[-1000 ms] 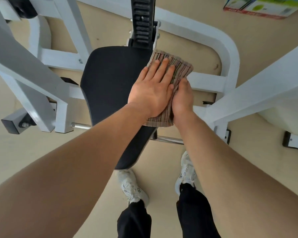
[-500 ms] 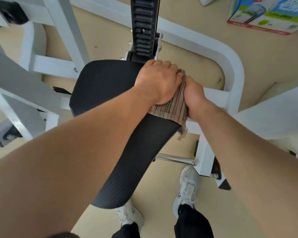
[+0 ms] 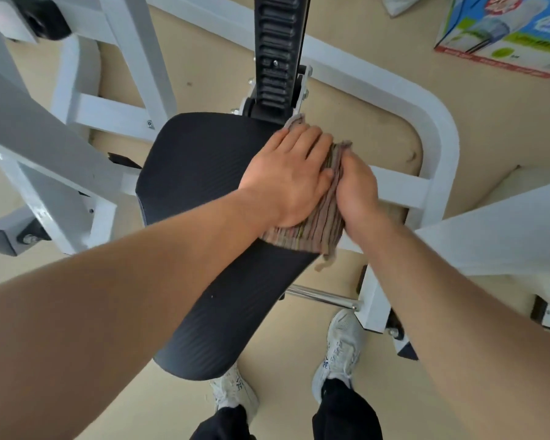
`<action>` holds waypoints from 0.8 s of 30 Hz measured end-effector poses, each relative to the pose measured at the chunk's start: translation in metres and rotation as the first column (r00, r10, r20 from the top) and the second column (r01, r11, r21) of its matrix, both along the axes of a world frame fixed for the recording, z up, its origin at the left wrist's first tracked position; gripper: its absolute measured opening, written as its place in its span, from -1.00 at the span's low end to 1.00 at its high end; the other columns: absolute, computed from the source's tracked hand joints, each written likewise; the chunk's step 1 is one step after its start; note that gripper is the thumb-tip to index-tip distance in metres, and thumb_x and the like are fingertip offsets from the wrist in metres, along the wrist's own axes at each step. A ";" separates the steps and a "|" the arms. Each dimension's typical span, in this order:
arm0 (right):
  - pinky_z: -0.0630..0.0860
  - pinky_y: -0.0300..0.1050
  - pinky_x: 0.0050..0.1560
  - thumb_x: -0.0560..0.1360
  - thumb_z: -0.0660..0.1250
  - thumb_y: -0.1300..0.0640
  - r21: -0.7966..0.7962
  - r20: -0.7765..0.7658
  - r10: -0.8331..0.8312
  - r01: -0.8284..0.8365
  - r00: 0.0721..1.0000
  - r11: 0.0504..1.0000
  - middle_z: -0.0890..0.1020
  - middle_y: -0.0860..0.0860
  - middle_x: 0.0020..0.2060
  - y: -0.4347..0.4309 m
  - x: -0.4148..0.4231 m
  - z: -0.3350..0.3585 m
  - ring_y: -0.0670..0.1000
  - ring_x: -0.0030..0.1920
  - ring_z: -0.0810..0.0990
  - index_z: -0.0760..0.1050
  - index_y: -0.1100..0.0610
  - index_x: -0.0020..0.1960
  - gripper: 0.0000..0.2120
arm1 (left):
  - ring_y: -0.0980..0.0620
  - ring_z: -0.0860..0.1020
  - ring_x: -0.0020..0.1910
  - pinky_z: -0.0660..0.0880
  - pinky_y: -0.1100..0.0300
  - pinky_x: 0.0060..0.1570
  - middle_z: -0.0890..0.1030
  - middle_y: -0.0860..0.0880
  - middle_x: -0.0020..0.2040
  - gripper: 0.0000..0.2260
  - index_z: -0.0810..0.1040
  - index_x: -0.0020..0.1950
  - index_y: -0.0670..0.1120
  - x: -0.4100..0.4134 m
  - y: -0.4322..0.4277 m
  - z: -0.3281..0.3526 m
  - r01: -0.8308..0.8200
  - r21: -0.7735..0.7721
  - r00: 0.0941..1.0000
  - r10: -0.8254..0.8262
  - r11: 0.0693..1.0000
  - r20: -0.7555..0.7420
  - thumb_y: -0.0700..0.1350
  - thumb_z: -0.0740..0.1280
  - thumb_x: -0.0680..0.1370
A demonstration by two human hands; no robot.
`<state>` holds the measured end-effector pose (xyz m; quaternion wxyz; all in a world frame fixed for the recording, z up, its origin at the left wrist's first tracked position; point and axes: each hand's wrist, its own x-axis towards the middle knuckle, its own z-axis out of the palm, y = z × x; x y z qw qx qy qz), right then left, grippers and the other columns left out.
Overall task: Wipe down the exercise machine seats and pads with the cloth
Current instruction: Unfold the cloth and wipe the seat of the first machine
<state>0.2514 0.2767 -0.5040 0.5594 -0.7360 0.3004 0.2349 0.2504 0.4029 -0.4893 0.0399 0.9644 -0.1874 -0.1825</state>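
Striped cloth (image 3: pixel 311 231) pressed under both hands.

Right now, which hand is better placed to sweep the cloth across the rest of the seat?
Left. The left hand lies flat on the cloth over the seat; the right hand only grips the cloth's edge, off the seat's side.

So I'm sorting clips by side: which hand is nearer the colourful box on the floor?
Right. The right hand lies toward the colourful box; the left hand presses the cloth farther away.
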 end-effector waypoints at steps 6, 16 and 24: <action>0.52 -0.11 0.07 0.71 0.05 0.01 0.144 -0.035 -0.238 0.241 0.971 0.960 0.66 -0.01 -0.06 0.003 -0.019 -0.002 -0.06 -0.04 0.62 0.59 0.10 0.05 -0.64 | -0.15 0.40 0.40 0.23 -0.06 0.45 0.49 -0.12 0.39 -0.50 0.40 0.45 -0.10 0.007 -0.012 -0.002 0.004 -0.006 1.000 -0.004 1.000 0.019 0.10 -0.08 0.67; 0.58 0.02 0.17 0.68 0.04 0.01 0.174 -0.044 -0.354 0.356 0.934 0.918 0.72 0.02 0.00 0.016 -0.072 0.010 0.01 0.05 0.67 0.62 0.09 0.16 -0.62 | -0.01 -0.13 0.64 -0.14 0.02 0.60 -0.12 -0.03 0.66 -0.45 -0.12 0.66 -0.03 -0.058 0.010 0.025 0.075 -0.054 0.990 -0.081 0.996 -0.114 0.12 -0.15 0.70; 0.42 0.06 0.44 0.60 -0.01 -0.22 0.308 0.003 -0.508 0.482 0.862 0.820 0.49 0.02 0.44 0.073 -0.150 0.026 0.00 0.40 0.50 0.24 -0.03 0.57 -0.41 | -0.03 -0.10 0.64 -0.08 -0.01 0.60 -0.07 -0.04 0.66 -0.44 -0.07 0.66 -0.03 -0.114 0.041 0.044 0.108 -0.078 0.988 -0.116 0.991 -0.100 0.15 -0.18 0.69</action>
